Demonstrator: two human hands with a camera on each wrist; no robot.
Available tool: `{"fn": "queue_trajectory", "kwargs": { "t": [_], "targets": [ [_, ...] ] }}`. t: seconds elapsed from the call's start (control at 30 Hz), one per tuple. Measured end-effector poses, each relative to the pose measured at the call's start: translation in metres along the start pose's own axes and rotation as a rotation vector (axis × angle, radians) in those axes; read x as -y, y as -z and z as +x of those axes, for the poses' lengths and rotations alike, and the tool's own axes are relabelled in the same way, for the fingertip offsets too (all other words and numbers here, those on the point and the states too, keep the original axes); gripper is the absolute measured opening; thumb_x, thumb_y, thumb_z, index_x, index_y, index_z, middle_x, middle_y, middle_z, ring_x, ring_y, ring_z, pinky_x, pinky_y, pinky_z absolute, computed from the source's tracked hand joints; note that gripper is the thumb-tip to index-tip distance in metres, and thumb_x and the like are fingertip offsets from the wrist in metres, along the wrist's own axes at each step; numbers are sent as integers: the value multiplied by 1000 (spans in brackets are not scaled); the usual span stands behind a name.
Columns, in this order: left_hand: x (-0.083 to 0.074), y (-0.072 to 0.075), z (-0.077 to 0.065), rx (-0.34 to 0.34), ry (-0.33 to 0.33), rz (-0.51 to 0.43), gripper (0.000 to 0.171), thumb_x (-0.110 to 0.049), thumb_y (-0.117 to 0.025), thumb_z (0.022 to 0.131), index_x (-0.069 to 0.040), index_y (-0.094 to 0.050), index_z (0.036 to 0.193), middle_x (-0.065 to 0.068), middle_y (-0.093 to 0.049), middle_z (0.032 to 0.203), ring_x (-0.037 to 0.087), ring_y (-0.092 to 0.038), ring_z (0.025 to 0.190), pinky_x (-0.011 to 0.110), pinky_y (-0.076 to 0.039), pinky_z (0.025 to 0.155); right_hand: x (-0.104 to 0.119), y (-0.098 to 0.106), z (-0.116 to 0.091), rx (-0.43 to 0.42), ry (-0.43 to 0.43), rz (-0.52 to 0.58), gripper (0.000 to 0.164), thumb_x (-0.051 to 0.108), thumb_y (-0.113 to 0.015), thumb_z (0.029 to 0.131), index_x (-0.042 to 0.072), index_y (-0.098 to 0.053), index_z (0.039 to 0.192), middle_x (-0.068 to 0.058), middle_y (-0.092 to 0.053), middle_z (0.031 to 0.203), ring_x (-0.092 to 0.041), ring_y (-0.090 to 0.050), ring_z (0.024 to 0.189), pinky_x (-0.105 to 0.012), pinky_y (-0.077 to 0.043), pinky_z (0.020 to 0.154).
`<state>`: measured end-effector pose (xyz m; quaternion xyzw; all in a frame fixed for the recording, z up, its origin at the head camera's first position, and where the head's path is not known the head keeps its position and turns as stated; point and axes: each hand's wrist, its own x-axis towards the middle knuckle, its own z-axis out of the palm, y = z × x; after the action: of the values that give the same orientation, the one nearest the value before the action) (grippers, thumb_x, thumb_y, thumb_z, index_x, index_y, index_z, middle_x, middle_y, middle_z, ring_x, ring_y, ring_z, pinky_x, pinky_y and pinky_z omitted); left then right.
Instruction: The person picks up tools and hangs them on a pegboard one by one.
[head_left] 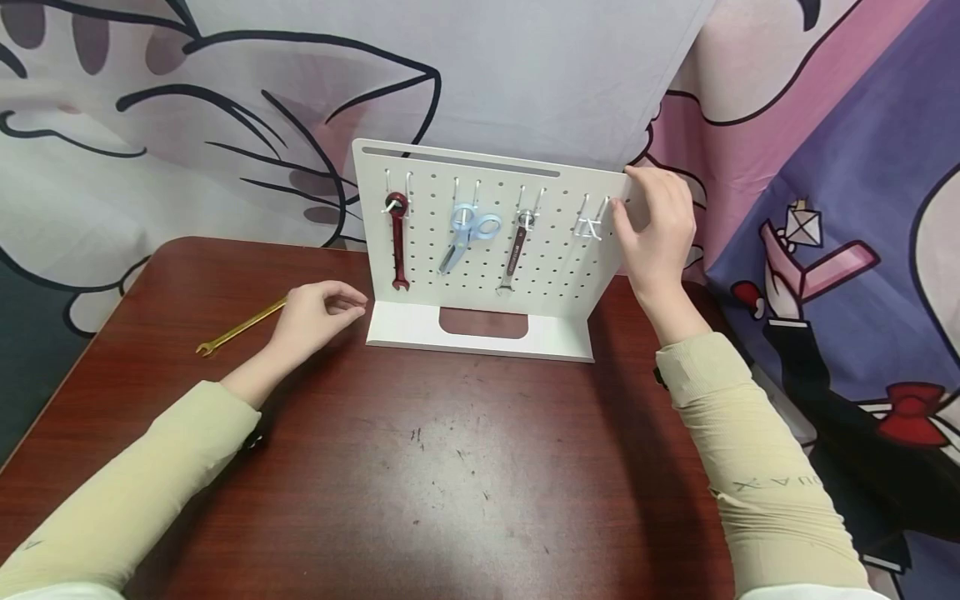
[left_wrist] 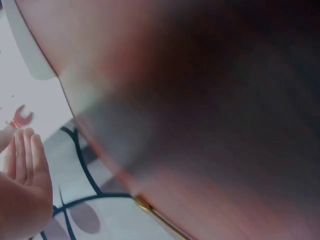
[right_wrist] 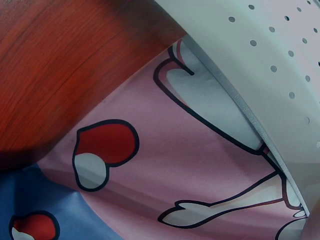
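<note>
A white pegboard (head_left: 480, 179) stands upright on its base in the head view. My right hand (head_left: 658, 225) grips its right edge near the top corner, thumb on the front face. Beside the board's lower left edge is my left hand (head_left: 318, 315), its fingers loosely extended toward it and holding nothing. From white hooks hang a red wrench (head_left: 398, 246), light blue scissors (head_left: 465, 233) and a wrench with a dark handle (head_left: 516, 250). Another white hook (head_left: 588, 223) sits near my right thumb. A gold wrench (head_left: 238, 330) lies on the table, its far end overlapped by my left hand.
The brown wooden table (head_left: 450, 483) carries dark scuff marks in the middle. Behind it hangs a white cloth (head_left: 540, 75) with cartoon drawings, and a pink and purple printed cloth (head_left: 840, 192) hangs close on the right.
</note>
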<state>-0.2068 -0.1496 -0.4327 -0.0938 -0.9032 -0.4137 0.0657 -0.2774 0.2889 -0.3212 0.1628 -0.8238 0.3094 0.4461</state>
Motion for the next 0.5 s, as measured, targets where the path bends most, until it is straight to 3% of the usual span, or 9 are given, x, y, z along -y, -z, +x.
{"fn": "queue_trajectory", "kwargs": {
  "t": [0.1,0.3,0.5],
  "targets": [
    [7,10,-4,-1,-3,14,13,-1,-77,94,1,-79,107,22,-80,101,28,-77,87,-2,-44,71,1,0,0,2,-2,-2,32,6,-77,93,5,-76,125,-16,-76,126,-34,-64,127,-39,-41,120],
    [21,27,-11,-3,-12,58,13,-6,-78,94,-2,-80,106,20,-81,99,-10,-63,77,0,-44,70,1,1,0,7,-8,-7,33,6,-77,93,6,-76,125,-15,-76,126,-33,-63,127,-39,-42,119],
    [37,41,-14,-20,-15,111,12,-7,-78,94,-1,-80,104,21,-80,97,-17,-58,75,1,-42,69,1,1,0,9,-14,-12,32,6,-77,93,6,-76,125,-15,-76,126,-33,-64,127,-40,-43,119]
  ]
}}
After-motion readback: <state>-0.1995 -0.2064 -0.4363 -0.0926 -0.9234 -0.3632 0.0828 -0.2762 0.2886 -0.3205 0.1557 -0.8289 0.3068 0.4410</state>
